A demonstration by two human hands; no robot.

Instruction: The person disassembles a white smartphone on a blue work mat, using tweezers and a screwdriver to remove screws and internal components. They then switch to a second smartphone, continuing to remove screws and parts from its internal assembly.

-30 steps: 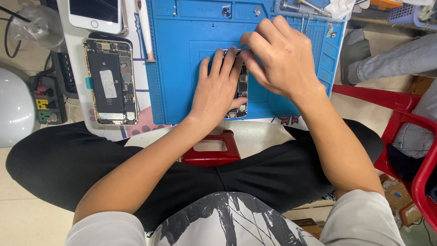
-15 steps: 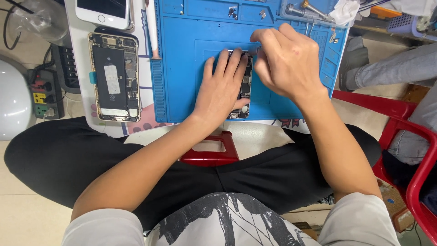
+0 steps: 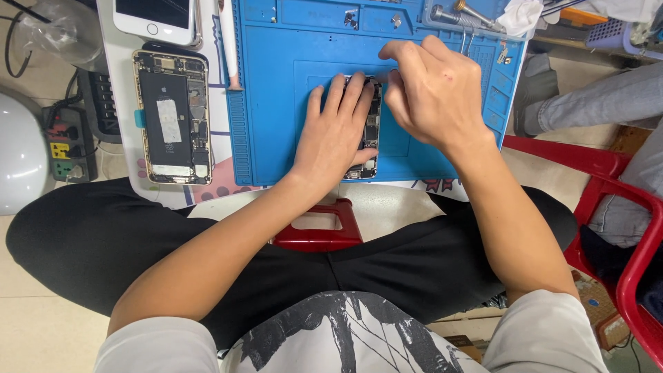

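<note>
An opened phone [image 3: 370, 135] lies on a blue repair mat [image 3: 276, 103], its inner parts showing. My left hand [image 3: 338, 138] lies flat over it with the fingers spread along its left side, pressing it down. My right hand [image 3: 435, 86] hovers over the phone's upper right end, its fingers curled toward the top edge; what the fingertips pinch is hidden. Most of the phone is covered by both hands.
A second opened phone with a gold frame [image 3: 171, 117] lies left of the mat, a white phone [image 3: 155, 17] above it. Screwdrivers [image 3: 466, 14] and a white cloth [image 3: 521, 14] sit at the mat's top right. A power strip [image 3: 65, 148] is on the floor at left, a red stool [image 3: 621, 207] at right.
The view has shifted slightly. My right hand has moved a little up and right toward the phone's top end; my left hand stays pressed on the phone.
</note>
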